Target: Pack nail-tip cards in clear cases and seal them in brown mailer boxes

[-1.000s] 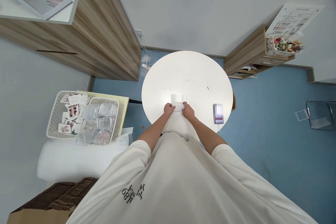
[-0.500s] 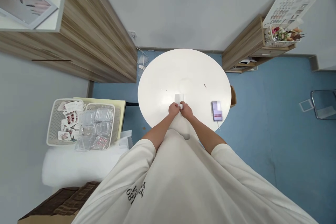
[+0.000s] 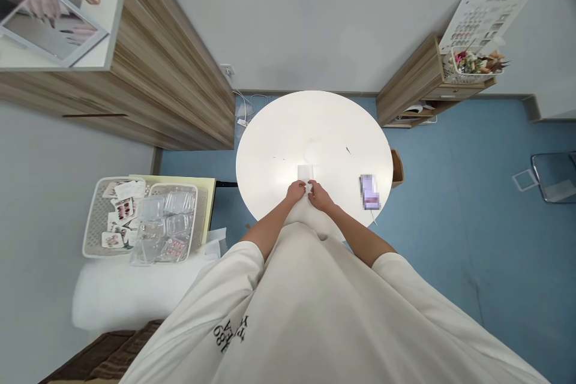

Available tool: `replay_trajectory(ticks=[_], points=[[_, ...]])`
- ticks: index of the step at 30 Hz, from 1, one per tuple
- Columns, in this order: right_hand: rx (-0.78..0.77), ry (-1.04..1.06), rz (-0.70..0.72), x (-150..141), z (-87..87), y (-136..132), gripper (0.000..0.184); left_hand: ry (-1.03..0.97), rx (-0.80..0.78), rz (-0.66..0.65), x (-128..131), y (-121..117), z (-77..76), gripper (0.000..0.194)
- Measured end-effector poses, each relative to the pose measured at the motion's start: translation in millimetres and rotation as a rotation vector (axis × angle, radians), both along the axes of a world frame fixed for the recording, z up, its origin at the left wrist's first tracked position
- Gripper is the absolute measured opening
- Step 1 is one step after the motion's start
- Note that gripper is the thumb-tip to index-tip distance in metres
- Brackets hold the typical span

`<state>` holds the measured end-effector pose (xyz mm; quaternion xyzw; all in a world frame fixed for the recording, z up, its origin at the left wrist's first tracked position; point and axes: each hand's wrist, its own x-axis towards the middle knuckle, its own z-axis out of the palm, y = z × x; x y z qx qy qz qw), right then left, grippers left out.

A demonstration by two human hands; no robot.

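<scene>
A small white sheet, paper or thin foam, lies near the front edge of the round white table. It now looks like a narrow folded rectangle. My left hand grips its near left side with the fingers bent. On the near right side my right hand pinches it, thumb and fingers almost meeting the left ones. The near end of the sheet is partly hidden by my fingers. To the right of my hands lies a blurred purple-and-white phone-like object with a white cable.
Left of the table stand two white baskets, one with printed cards, the other with clear plastic boxes. Beside them lies a thick white roll. A wooden cabinet rises at the back left, a shelf unit at the back right.
The wide sheet with side flaps has become a narrow folded strip. My hands have drawn closer together over it. The view has shifted slightly.
</scene>
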<state>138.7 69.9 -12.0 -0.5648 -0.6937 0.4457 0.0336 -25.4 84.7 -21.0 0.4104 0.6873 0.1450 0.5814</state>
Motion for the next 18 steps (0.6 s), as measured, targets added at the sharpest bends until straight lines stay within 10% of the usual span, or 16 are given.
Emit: replay_trajectory(ticks=[5, 11, 18], points=[[0.034, -0.193, 0.097, -6.7, 4.4, -4.0, 0.049, 0.088, 0.085, -0.114, -2.7, -6.7, 2.2, 0.037], [0.108, -0.348, 0.215, -8.4, 6.2, -10.7, 0.059, 0.417, 0.504, -0.55, -14.2, -18.7, 7.2, 0.054], [0.131, -0.411, 0.227, -6.0, 11.3, -10.8, 0.065, 0.536, 0.561, -0.826, -16.9, -11.2, -0.1, 0.076]])
